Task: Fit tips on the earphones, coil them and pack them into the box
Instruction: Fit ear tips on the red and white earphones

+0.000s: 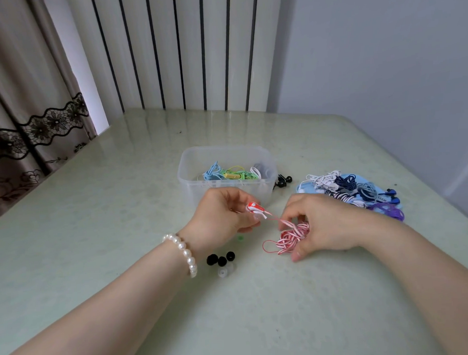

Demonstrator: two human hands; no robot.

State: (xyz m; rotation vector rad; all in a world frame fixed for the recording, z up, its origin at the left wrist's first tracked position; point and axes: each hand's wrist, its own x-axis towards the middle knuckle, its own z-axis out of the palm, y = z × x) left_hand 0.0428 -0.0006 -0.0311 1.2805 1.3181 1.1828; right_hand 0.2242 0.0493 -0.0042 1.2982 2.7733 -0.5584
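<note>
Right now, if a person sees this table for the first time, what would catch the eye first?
Probably the red-and-white earphones at the centre: the left hand pinches the earbud end, and the right hand grips the bunched cable. Behind them stands a clear plastic box with blue, green and white coils inside, and to its right lies a pile of earphones. Three black tips lie near the left wrist.
</note>
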